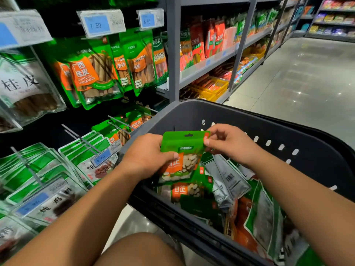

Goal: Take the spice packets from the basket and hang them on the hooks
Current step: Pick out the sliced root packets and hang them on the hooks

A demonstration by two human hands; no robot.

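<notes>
Left hand (148, 156) grips the green spice packet (182, 150) by its left edge, thumb across the front. Right hand (228, 144) pinches the packet's top right corner between thumb and forefinger.

Head view, the only one. The packet is held upright above the basket (194, 114), over its left part, clear of the loose packets (226, 181) heaped inside. The hang slot (188, 135) in the green header faces the camera, unobstructed.

Left of the basket is a display wall with wire hooks (82, 139). A bare double prong juts toward the basket, ending at a price tag (100, 157) reading 5 90. Prongs nearer the basket's far-left corner carry green-and-orange packets.

Step, judged: one packet is picked out and being squared up, not yet hung. Many packets remain in the basket, so much of the task is left.

Next move, judged: carry the packet left over the basket rim, align the slot with a prong tip and slide it on. Which hook suits this product I cannot tell. Risk: narrow slot, thin prong; a miss would crease the header.
</notes>
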